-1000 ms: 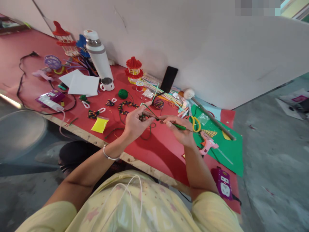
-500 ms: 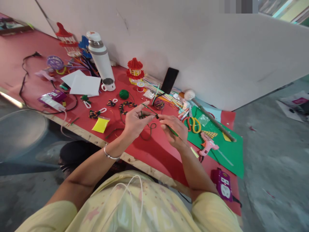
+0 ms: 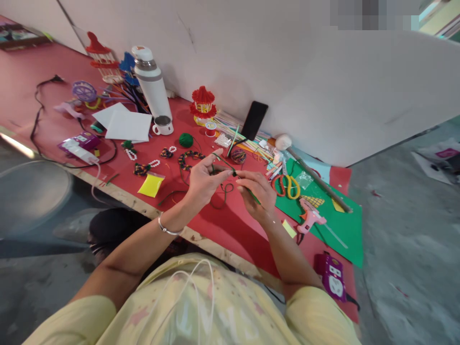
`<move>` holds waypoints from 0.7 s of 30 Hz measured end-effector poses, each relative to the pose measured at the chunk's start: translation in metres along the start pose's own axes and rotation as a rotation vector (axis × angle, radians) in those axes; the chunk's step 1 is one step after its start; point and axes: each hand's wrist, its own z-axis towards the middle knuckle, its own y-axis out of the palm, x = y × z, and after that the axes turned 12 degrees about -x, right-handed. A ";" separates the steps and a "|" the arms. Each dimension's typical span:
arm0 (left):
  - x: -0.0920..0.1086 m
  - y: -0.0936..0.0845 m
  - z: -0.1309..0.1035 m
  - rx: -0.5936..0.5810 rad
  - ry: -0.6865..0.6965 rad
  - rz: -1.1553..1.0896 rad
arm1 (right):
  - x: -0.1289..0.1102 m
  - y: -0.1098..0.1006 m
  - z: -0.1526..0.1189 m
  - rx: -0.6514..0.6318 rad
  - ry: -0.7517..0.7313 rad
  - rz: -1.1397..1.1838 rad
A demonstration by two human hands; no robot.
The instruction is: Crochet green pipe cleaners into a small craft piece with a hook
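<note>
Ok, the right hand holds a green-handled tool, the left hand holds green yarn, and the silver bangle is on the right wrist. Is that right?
Not quite: the head view shows the silver bangle on the left wrist. The right hand holds the green-handled tool, and the left hand holds green yarn.

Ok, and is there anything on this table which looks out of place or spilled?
Nothing looks clearly spilled. The pink glue gun looks slightly untidy, lying on its side across the edge of the green sheet rather than standing up.
</note>
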 end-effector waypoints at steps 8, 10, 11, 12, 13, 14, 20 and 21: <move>0.012 0.009 -0.004 -0.220 -0.244 -0.319 | 0.017 0.000 -0.004 0.178 -0.090 -0.031; 0.015 0.003 -0.005 -0.268 -0.311 -0.342 | 0.023 -0.014 0.000 0.057 -0.135 0.106; 0.015 -0.001 -0.005 -0.270 -0.328 -0.329 | 0.026 -0.021 0.003 -0.015 -0.142 0.158; 0.015 -0.004 -0.006 -0.257 -0.335 -0.303 | 0.027 -0.028 0.005 -0.095 -0.146 0.192; 0.015 -0.006 -0.006 -0.235 -0.336 -0.270 | 0.027 -0.034 0.007 -0.149 -0.135 0.212; 0.014 -0.008 -0.006 -0.205 -0.328 -0.234 | 0.026 -0.038 0.009 -0.199 -0.116 0.214; 0.009 -0.012 -0.004 -0.105 -0.253 -0.068 | 0.011 -0.045 0.012 -0.322 -0.086 0.127; 0.008 -0.012 -0.003 -0.106 -0.242 -0.047 | 0.008 -0.046 0.013 -0.326 -0.075 0.130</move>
